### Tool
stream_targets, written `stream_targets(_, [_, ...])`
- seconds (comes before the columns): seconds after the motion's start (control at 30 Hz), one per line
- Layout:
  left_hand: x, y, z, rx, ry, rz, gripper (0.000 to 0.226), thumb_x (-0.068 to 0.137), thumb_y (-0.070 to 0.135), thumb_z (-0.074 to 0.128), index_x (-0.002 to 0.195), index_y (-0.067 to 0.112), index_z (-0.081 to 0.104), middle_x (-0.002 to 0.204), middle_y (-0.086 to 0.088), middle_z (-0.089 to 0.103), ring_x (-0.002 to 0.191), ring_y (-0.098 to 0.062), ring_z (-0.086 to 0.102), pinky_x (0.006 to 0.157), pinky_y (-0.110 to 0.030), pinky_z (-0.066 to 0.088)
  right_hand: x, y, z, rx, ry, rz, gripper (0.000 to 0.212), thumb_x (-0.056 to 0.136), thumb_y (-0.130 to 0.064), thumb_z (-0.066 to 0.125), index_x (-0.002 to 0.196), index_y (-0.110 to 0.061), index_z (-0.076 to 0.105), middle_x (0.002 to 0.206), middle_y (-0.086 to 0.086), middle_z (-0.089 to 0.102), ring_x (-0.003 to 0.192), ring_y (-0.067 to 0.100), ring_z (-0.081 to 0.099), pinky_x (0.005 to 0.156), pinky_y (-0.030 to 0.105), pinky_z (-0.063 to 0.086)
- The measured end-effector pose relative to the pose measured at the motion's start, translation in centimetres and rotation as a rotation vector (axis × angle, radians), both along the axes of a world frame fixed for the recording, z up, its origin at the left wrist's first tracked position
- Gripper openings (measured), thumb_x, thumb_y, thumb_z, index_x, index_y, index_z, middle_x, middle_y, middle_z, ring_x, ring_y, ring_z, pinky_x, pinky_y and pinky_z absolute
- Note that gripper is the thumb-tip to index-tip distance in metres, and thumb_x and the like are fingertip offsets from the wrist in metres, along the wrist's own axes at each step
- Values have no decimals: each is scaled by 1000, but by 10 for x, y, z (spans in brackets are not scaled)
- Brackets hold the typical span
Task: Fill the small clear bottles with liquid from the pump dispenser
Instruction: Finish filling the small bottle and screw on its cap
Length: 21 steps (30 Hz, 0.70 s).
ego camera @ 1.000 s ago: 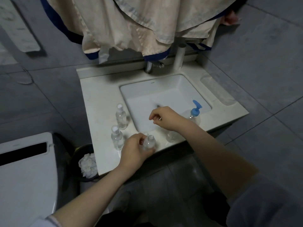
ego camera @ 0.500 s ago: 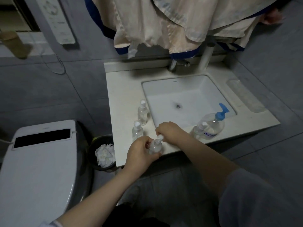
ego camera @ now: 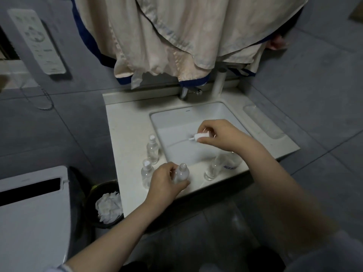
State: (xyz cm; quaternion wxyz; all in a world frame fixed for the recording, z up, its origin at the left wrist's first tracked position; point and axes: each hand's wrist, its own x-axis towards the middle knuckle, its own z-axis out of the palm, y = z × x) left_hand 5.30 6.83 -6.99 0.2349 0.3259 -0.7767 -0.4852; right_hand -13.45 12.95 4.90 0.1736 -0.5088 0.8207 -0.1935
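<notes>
My left hand [ego camera: 164, 182] grips a small clear bottle [ego camera: 181, 173] that stands upright on the front rim of the white sink counter [ego camera: 127, 134]; its top has no cap. My right hand [ego camera: 220, 134] hovers over the basin and pinches a white spray cap [ego camera: 200, 136] with its thin tube trailing left. Two capped small bottles [ego camera: 152, 149] [ego camera: 147, 174] stand to the left of the basin. Another small bottle [ego camera: 213, 169] stands at the front right. The pump dispenser [ego camera: 230, 160] is behind it, mostly hidden under my right forearm.
Cream cloth with blue trim [ego camera: 176, 40] hangs low over the tap [ego camera: 184, 93]. A toilet [ego camera: 29, 213] stands at the lower left, with a black bin of crumpled paper [ego camera: 108, 207] between it and the counter. A remote panel [ego camera: 37, 41] is on the wall.
My right hand has come off the held bottle's top and lifted away over the basin with the white cap and its tube. My left hand kept hold of the bottle.
</notes>
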Motion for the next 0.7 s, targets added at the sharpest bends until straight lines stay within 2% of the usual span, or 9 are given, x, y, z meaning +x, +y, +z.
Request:
stream_targets(0.1, [-10,-2,3,-16,5,-7,26,64,22,77,65,15,52,60,1,55,57,-11,52,60,-32,45,-6,17,23,-95,5,-90,15,83,-33,70,88,-19,68,69,-6,52,59,1,47,56,12,36])
stream_targets(0.17, [-17,-5,5,-33,-16,-7,25,64,22,77,67,14,53,62,2,57,60,-13,54,60,-31,44,-7,28,35,-105,19,-120,15,83,-36,69,85,-21,69,66,-6,48,55,1,44,51,12,33])
stream_targets(0.37, [-38,-11,11,-74,-51,-18,23,65,20,75,67,10,54,61,-2,58,59,-16,55,57,-33,43,-6,51,59,-119,30,-158,12,83,-34,69,83,-22,71,65,-3,49,54,3,41,51,13,34])
stream_targets(0.53, [-49,-14,10,-69,-73,-24,23,67,21,73,66,7,56,58,-4,58,56,-19,55,54,-29,39,-5,60,67,-117,47,-158,13,84,-33,68,85,-21,71,78,12,61,61,7,45,52,12,34])
stream_targets(0.7, [-53,-13,14,-141,-84,-66,30,73,29,69,62,6,54,57,-8,58,57,-22,56,52,-35,40,-3,58,56,-94,47,-156,14,84,-31,70,88,-18,71,78,7,62,61,6,47,53,13,36])
